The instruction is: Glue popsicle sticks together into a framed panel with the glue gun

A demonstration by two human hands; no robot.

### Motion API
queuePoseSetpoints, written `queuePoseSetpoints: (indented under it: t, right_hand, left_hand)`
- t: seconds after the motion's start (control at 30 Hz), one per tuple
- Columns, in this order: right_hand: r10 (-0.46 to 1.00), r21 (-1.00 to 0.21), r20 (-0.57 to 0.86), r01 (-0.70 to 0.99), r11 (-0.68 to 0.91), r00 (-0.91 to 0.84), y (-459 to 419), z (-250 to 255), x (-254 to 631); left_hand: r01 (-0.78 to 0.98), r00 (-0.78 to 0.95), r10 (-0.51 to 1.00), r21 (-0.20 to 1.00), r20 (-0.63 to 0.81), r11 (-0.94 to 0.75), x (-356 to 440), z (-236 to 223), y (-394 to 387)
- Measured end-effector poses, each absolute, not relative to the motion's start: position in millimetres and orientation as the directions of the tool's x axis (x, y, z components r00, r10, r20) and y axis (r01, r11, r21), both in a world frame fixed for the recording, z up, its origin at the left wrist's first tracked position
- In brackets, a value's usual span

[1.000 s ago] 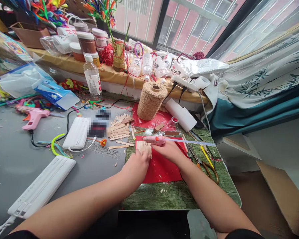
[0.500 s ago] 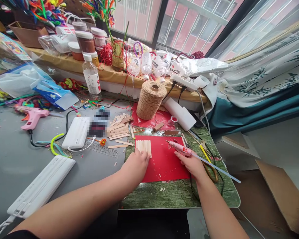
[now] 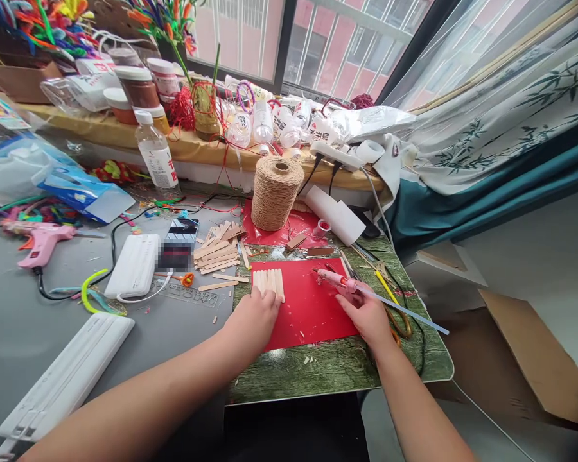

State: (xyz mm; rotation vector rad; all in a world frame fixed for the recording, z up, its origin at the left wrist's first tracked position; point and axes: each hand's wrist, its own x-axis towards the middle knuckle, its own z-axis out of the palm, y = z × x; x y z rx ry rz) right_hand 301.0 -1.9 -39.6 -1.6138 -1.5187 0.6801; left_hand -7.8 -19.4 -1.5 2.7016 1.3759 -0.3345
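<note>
1. pinching the stick panel [image 3: 268, 281] at its six o'clock edge with the bent fingers of the left hand [image 3: 254, 324]; resting it at ten o'clock on the red sheet [image 3: 318, 314].
2. gripping the pink glue gun [image 3: 336, 279] with the curled fingers of the right hand [image 3: 370, 319], at the sheet's three o'clock; aiming the nozzle [image 3: 316, 272] toward ten.
3. possibly risking stray glue on the sheet, through holding the nozzle so low.
4. perhaps risking skewed sticks, through pressing one end alone.
5. maybe risking a snag at three o'clock, through working near the dark cable [image 3: 423, 346] and scissors [image 3: 408, 328].
6. showing flat, pale, round-ended wood in the panel, smooth red in the sheet, and translucence in the slim glue rod [image 3: 404, 312].
7. showing coarse, wound fibre in the twine spool [image 3: 274, 199] at eleven o'clock, and wood-grain patterning on the green counter [image 3: 337, 377].
</note>
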Motion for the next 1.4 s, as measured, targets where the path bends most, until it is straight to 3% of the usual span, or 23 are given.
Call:
queuePoseSetpoints:
  t: [0.1, 0.17, 0.3, 0.43, 0.6, 1.4]
  right_hand:
    - [0.871, -0.675, 0.439, 0.72, 0.159, 0.219, -34.7, -41.4, 302.7]
    - [0.817, -0.568, 0.567, 0.768, 0.295, 0.106, -56.8, -39.5, 294.0]
    - [0.81, -0.525, 0.411, 0.618, 0.585, -0.418, -65.2, -26.0, 247.8]
    - [0.741, -0.634, 0.295, 0.456, 0.624, -0.604, -21.7, -13.0, 195.7]
    - [0.713, -0.722, 0.232, 0.374, 0.583, -0.662, 25.5, -20.1, 168.3]
    - [0.732, -0.756, 0.174, 0.388, 0.528, -0.658, 28.4, -41.8, 170.3]
  left_hand:
    - [0.805, 0.57, 0.784, -0.024, -0.245, -0.593, -7.7, 0.7, -19.4]
    - [0.809, 0.565, 0.786, -0.02, -0.254, -0.588, -7.3, 2.1, -19.3]
    - [0.811, 0.566, 0.786, -0.007, -0.247, -0.586, -6.8, 3.3, -19.3]
    - [0.816, 0.564, 0.791, 0.01, -0.235, -0.579, -5.8, 2.5, -19.9]
    - [0.821, 0.555, 0.805, -0.015, -0.212, -0.57, -2.7, -2.0, -20.4]
    - [0.822, 0.55, 0.805, -0.027, -0.225, -0.569, -3.0, 0.6, -20.5]
